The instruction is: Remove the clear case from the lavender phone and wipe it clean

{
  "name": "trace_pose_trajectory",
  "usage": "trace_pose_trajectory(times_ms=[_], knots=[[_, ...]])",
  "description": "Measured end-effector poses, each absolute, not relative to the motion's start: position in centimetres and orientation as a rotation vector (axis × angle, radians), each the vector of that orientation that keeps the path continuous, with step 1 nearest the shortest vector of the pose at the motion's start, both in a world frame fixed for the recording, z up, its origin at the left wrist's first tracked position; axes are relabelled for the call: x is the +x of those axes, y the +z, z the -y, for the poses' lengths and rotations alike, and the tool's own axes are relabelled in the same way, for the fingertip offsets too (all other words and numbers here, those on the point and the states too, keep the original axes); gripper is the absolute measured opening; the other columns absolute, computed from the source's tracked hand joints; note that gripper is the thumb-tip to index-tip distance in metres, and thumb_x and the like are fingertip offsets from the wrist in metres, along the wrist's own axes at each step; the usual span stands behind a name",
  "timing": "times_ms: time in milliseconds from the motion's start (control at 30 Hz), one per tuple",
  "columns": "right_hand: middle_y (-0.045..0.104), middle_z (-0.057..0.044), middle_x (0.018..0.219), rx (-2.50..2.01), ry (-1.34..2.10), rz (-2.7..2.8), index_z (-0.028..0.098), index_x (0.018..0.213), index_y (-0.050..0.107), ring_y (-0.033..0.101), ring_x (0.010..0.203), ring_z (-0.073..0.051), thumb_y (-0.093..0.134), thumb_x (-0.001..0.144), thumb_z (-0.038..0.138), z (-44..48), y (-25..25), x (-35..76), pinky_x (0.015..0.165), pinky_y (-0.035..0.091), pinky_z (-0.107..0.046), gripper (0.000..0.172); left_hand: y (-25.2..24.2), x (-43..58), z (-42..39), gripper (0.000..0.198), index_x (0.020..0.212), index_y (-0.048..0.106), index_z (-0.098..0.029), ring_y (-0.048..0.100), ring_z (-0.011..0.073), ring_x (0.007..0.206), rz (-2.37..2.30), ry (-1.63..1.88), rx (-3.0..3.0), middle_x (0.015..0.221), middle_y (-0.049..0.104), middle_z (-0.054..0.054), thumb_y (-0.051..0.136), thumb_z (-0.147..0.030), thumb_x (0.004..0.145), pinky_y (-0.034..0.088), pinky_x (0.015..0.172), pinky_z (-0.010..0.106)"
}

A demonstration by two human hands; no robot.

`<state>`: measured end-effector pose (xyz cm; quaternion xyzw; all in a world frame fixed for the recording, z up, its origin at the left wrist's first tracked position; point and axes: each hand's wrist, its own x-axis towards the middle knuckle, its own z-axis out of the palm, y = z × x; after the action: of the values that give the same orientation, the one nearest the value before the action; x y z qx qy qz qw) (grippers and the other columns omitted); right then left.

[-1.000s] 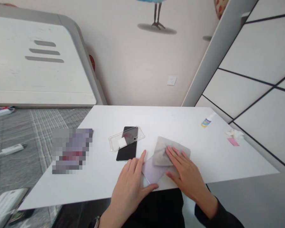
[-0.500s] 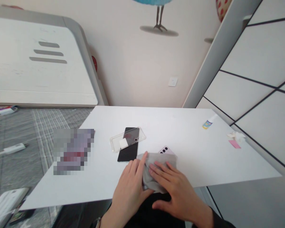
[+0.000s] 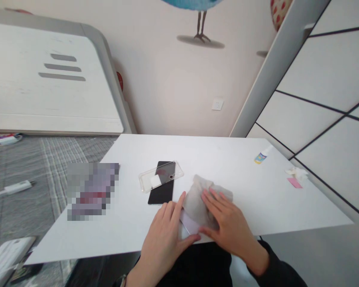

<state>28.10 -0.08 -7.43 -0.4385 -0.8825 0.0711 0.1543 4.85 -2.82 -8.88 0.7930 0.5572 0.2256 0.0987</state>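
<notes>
A pale lilac phone [image 3: 190, 224] lies face down at the table's front edge, mostly hidden under a grey cloth [image 3: 197, 197]. My left hand [image 3: 165, 229] steadies the phone, with the index finger along its left side and the thumb at its near end. Pressed on the cloth is my right hand [image 3: 224, 217], its fingers stretched over the fabric and its thumb near the phone's lower edge. Just left of the cloth, a black phone [image 3: 163, 194] rests on the table, with a clear phone case [image 3: 145, 182] lying across it.
The white table [image 3: 227, 159] carries a small bottle [image 3: 261, 157] at the back right. Near its right edge are a crumpled white tissue [image 3: 297, 172] and a pink slip [image 3: 294, 183]. A pixelated item [image 3: 95, 189] lies on the left. A white wall [image 3: 173, 91] stands behind.
My right hand and the cloth have moved up and to the right across the phone. The phone's camera end is now covered and its near end shows. My left hand has stayed in place.
</notes>
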Motion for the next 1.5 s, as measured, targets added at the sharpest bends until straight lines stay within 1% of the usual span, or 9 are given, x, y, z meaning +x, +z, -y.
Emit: trace_pose_trajectory(times_ms=[100,267,400,500,667,833,933,1167,1500], knots=[[0.05,-0.009,0.159,-1.135,0.249,2.601,0.019,0.157,0.048,0.049,0.147,-0.033,0.054,0.098,0.072,0.0,-7.6,28.4,0.121,0.044,-0.056,0.079,-8.9,4.9,2.8,0.126,0.164,0.011,-0.023,0.059,0.032,0.11,-1.652,0.682,2.363,0.12,0.059,0.009,0.095,-0.04,0.072,0.056,0.095,0.049],[0.051,-0.014,0.157,-1.258,0.147,2.508,0.013,0.154,0.052,0.05,0.146,-0.037,0.051,0.104,0.061,-0.2,-7.3,28.8,0.118,0.046,-0.062,0.069,-9.0,4.8,2.8,0.123,0.164,0.014,-0.024,0.06,0.031,0.106,-1.663,0.679,2.353,0.115,0.059,0.007,0.095,-0.04,0.072,0.056,0.093,0.047],[0.053,-0.005,0.158,-1.018,0.222,2.665,0.023,0.155,0.05,0.051,0.146,-0.03,0.057,0.099,0.067,0.9,-7.3,28.8,0.121,0.046,-0.052,0.072,-9.1,4.8,2.9,0.126,0.164,0.01,-0.025,0.059,0.033,0.111,-1.658,0.709,2.389,0.122,0.059,0.01,0.095,-0.041,0.072,0.056,0.096,0.049],[0.055,-0.009,0.156,-1.161,0.063,2.577,0.018,0.154,0.051,0.054,0.144,-0.032,0.052,0.106,0.054,0.3,-7.8,29.8,0.116,0.05,-0.056,0.06,-9.1,4.8,2.9,0.124,0.165,0.015,-0.025,0.06,0.0327,0.109,-1.655,0.707,2.342,0.117,0.061,0.008,0.095,-0.04,0.071,0.056,0.094,0.048],[0.051,-0.015,0.159,-1.179,-0.01,2.543,0.014,0.153,0.049,0.055,0.142,-0.03,0.058,0.103,0.051,-2.7,-8.1,31.3,0.112,0.054,-0.048,0.063,-9.0,4.8,2.9,0.124,0.165,0.017,-0.025,0.06,0.0335,0.112,-1.65,0.706,2.322,0.119,0.061,0.008,0.096,-0.038,0.07,0.055,0.095,0.048],[0.076,-0.013,0.119,-1.163,-0.072,2.548,0.018,0.117,0.071,0.073,0.103,-0.028,0.059,0.105,0.032,-5.3,-6.7,31.2,0.089,0.061,-0.043,0.023,-8.8,4.8,2.9,0.125,0.165,0.013,-0.025,0.06,0.0325,0.109,-1.645,0.664,2.321,0.118,0.06,0.008,0.096,-0.037,0.071,0.055,0.093,0.048],[0.074,-0.011,0.097,-1.151,-0.114,2.562,0.019,0.099,0.071,0.069,0.086,-0.027,0.06,0.103,0.025,-6.3,-5.9,31.0,0.072,0.056,-0.039,0.014,-8.7,4.8,2.8,0.125,0.165,0.013,-0.026,0.059,0.033,0.11,-1.642,0.653,2.328,0.119,0.06,0.008,0.096,-0.037,0.071,0.055,0.094,0.048],[0.071,-0.008,0.096,-1.067,-0.036,2.492,0.019,0.097,0.069,0.065,0.088,-0.024,0.057,0.104,0.021,-6.3,-6.5,30.5,0.078,0.055,-0.037,0.015,-8.8,4.8,2.9,0.127,0.165,0.008,-0.027,0.058,0.0344,0.112,-1.645,0.621,2.332,0.12,0.059,0.009,0.094,-0.042,0.073,0.054,0.096,0.051],[0.072,-0.01,0.124,-0.96,0.154,2.472,0.021,0.124,0.067,0.068,0.113,-0.024,0.05,0.108,0.028,-5.6,-7.4,30.3,0.097,0.059,-0.042,0.025,-8.8,4.8,3.0,0.128,0.166,0.008,-0.026,0.06,0.0346,0.111,-1.667,0.627,2.345,0.119,0.06,0.009,0.094,-0.044,0.073,0.054,0.096,0.049]])
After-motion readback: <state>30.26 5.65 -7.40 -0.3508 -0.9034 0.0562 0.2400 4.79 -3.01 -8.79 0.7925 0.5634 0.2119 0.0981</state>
